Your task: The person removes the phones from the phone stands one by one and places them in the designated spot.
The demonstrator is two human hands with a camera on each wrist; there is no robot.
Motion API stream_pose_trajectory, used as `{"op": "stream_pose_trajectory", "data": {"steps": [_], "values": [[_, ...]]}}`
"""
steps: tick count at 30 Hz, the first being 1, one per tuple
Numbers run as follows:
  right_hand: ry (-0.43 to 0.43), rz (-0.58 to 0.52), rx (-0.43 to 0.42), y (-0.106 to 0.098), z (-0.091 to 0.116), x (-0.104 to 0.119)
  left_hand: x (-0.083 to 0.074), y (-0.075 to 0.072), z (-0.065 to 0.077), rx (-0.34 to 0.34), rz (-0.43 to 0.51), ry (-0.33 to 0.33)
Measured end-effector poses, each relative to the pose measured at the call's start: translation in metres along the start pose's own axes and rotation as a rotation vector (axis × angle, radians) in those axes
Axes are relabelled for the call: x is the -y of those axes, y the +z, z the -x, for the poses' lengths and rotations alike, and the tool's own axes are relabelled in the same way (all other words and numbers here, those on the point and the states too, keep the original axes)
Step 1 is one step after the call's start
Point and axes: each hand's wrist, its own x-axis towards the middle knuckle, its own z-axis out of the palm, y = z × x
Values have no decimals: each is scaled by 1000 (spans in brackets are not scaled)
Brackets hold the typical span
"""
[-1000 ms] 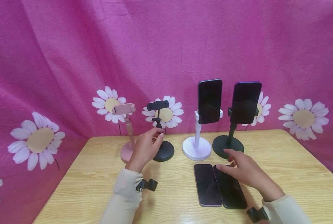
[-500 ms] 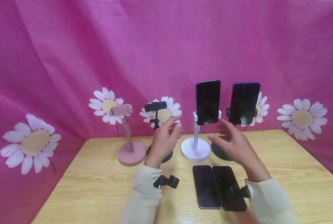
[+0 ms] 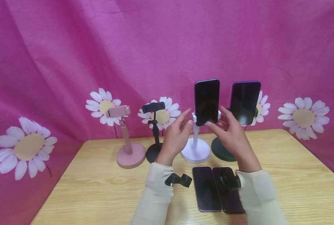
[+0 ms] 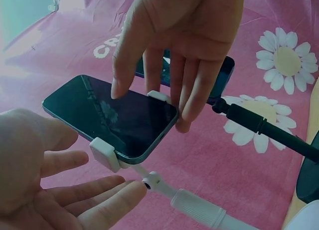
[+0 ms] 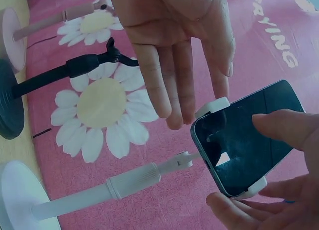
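A dark-screened phone (image 3: 207, 101) stands upright in the clamp of a white phone stand (image 3: 195, 153). My left hand (image 3: 176, 140) is at the left side of that clamp, its fingers extended and apart from the phone's face. On the other side, my right hand (image 3: 232, 137) has its thumb in front of the lower screen and its fingers spread near the right clamp arm (image 5: 256, 186). Whether its fingertips touch the phone is unclear. The left wrist view shows the white clamp arm (image 4: 104, 152) beside my left fingers, with the palm facing the phone.
Right of it, a black stand (image 3: 223, 150) holds another phone (image 3: 245, 101). Leftward are a black stand (image 3: 154, 150) and a pink stand (image 3: 131, 154), both without phones. Two phones lie in front, one at left (image 3: 206, 189) and one partly covered by the right wrist's camera (image 3: 229, 200).
My left hand has moved right, from the phoneless black stand to the white one. My right hand has risen from above the lying phones to the mounted phone's right side.
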Motion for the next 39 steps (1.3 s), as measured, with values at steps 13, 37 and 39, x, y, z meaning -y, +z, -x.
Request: {"op": "stream_pose_trajectory", "data": {"steps": [13,37,39], "values": [[-10,53,-39,4,-1,3,-3,-6,0,11,22,46],[-135,178,-154,14,-1,-11,-2,-18,5,53,93,34],[-147,183,-158,15,-1,-11,-2,-19,6,54,102,35]]}}
